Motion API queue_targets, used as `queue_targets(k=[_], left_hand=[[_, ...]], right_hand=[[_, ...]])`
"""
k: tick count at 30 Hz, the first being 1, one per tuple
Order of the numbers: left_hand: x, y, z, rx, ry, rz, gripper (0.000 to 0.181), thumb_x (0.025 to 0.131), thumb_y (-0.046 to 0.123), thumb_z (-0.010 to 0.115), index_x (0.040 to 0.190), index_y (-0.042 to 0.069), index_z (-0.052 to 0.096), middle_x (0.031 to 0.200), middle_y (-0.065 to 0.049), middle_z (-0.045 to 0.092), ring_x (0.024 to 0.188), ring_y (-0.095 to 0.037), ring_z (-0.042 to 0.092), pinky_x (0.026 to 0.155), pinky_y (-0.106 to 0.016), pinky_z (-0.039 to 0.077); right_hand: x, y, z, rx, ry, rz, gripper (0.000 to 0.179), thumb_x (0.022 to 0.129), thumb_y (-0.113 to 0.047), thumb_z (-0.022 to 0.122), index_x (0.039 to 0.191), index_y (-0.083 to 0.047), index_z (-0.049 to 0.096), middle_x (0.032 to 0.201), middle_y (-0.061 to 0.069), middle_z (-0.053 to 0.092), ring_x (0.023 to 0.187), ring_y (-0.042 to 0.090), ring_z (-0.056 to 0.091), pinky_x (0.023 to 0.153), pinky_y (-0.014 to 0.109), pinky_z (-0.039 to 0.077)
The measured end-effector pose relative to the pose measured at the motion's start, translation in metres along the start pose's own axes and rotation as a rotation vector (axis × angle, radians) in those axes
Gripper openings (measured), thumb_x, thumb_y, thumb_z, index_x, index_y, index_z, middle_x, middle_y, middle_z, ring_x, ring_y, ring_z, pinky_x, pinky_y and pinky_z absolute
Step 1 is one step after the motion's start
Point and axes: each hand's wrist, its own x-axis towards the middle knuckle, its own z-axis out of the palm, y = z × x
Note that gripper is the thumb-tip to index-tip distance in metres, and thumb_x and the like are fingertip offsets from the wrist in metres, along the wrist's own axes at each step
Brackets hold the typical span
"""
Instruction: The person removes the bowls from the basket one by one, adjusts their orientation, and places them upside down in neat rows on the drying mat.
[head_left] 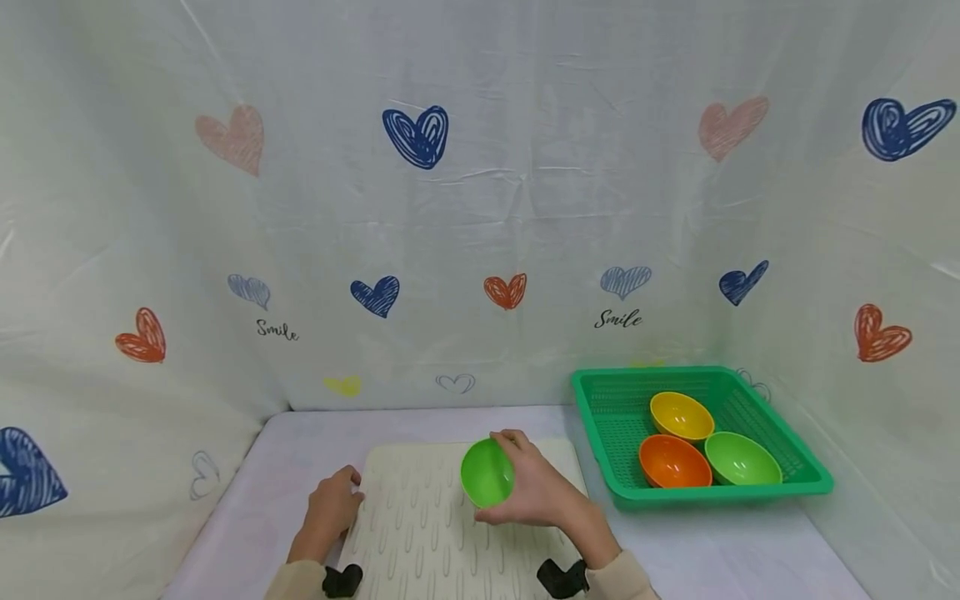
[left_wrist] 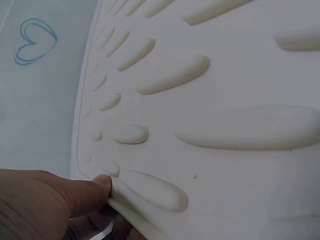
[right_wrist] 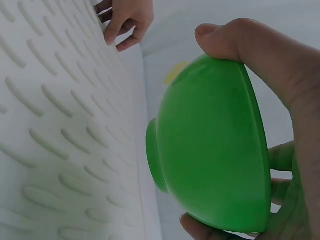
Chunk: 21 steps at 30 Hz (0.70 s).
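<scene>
A green bowl (head_left: 487, 473) is held over the white textured mat (head_left: 408, 533) by my right hand (head_left: 536, 483). In the right wrist view, thumb and fingers grip the bowl (right_wrist: 215, 145) by its rim and side. Its foot faces the mat, and a gap shows between them. At the mat's left edge is my left hand (head_left: 330, 508). The left wrist view has that hand (left_wrist: 55, 202) pinching the mat's edge, thumb on top and fingers underneath. Long raised bumps cover the mat (left_wrist: 240, 90).
A green basket (head_left: 600, 429) stands at the right on the white-covered table (head_left: 675, 546). Inside are a yellow bowl (head_left: 681, 415), an orange bowl (head_left: 675, 461) and another green bowl (head_left: 742, 458). A white curtain with printed hearts (head_left: 465, 217) surrounds the table's back and sides.
</scene>
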Motion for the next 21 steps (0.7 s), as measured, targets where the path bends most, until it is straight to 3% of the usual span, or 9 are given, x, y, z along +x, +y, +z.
queue_targets(k=[6,13,21], left_hand=[[0.002,0.001,0.001,0.007,0.003,-0.017,0.022,0.09,0.008,0.064,0.108,-0.002,0.057,0.079,-0.012,0.063,0.057,-0.019,0.053,0.046,-0.031,0.043],[0.001,-0.002,0.004,-0.004,0.013,-0.042,0.023,0.09,0.009,0.065,0.109,-0.001,0.059,0.076,-0.009,0.063,0.056,-0.018,0.053,0.047,-0.031,0.043],[-0.003,-0.006,0.006,0.008,0.071,0.014,0.026,0.089,0.009,0.064,0.111,-0.004,0.062,0.078,-0.013,0.067,0.058,-0.018,0.056,0.048,-0.034,0.047]], right_hand=[[-0.004,-0.003,0.007,-0.054,0.06,-0.01,0.111,0.059,-0.058,0.083,0.149,-0.018,0.034,0.145,0.003,0.036,0.117,0.023,0.05,0.076,0.035,0.054],[-0.009,-0.004,0.019,-0.035,0.079,0.016,0.113,0.057,-0.066,0.081,0.15,-0.022,0.033,0.147,0.003,0.036,0.119,0.023,0.05,0.074,0.034,0.054],[-0.012,-0.003,0.026,-0.026,0.079,0.012,0.112,0.057,-0.062,0.082,0.149,-0.021,0.033,0.147,0.007,0.035,0.12,0.026,0.049,0.074,0.037,0.055]])
